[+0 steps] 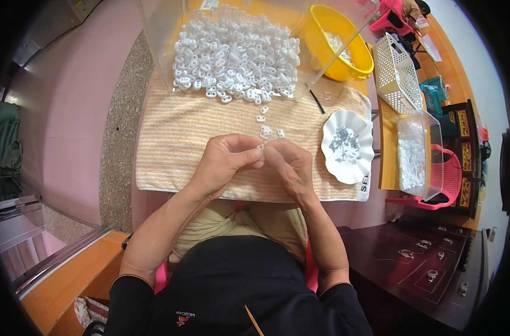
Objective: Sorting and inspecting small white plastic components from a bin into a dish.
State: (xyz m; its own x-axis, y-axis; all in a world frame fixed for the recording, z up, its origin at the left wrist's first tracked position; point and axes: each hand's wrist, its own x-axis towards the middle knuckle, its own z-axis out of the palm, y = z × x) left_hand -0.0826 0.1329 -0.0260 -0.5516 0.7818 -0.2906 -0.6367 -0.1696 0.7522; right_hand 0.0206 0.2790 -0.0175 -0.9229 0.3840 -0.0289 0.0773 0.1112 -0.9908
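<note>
Yellow basin: stood beyond the plate.
Grey bits: lay on plate.
White piece: was small, partly finger-hidden.
Left hand: pinched it.
Right hand: adjoined; grip unclear.

The left forearm and right forearm angle inward, left hand and right hand together, fingers bent.

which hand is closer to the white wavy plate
Right. The right hand is just left of the white wavy plate, not touching it; the left hand is farther left, on the other side of the right hand from the plate.
</note>
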